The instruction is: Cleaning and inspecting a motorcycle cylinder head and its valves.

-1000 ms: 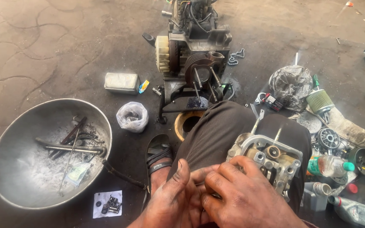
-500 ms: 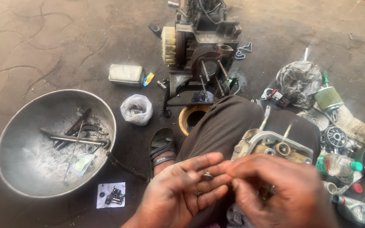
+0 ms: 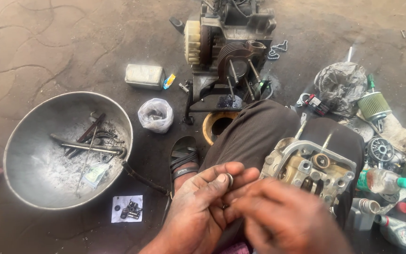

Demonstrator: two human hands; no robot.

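My left hand [image 3: 203,207] is raised palm-up near the bottom centre, its thumb and fingers pinching a small metal ring [image 3: 230,179]. My right hand [image 3: 283,218] lies just to its right, fingers curled against the left fingers; what it holds is hidden. A grey metal cylinder head [image 3: 313,169] with valve parts rests on my right knee, just beyond the right hand. Both hands are smeared with grease.
A large metal bowl [image 3: 24,183] with tools stands at the left. A small paper with dark parts [image 3: 127,208], a tied plastic bag [image 3: 155,115], an engine block [image 3: 229,51], an oil pan [image 3: 218,123], bottles [image 3: 381,181] and an air filter [image 3: 373,104] lie around.
The view has shifted slightly. My left thumb has closed onto the small ring, and my right hand has curled in closer to the left fingers.
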